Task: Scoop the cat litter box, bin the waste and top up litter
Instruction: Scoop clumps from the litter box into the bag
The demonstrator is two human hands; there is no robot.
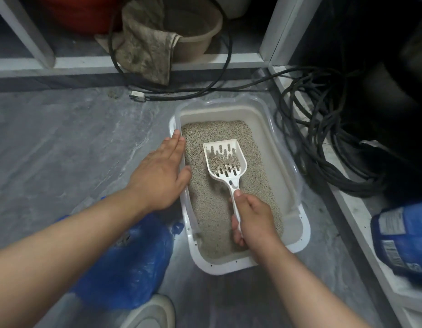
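Observation:
A white litter box [297, 235] sits on the grey floor, filled with grey-beige litter [212, 202]. My right hand [251, 221] grips the handle of a white slotted scoop [225, 162], held over the middle of the box with some litter in its bowl. My left hand [161, 172] lies flat on the box's left rim, fingers together and pointing away from me, holding nothing. A blue plastic bag [132, 263] lies on the floor to the left of the box, under my left forearm. A blue litter bag [404, 242] stands at the right edge.
Coiled black cables [323, 147] lie right of the box and along its far side. A beige basin [193, 31] with a dirty cloth [146, 41] sits behind a white frame. A white shoe [153, 311] shows at the bottom.

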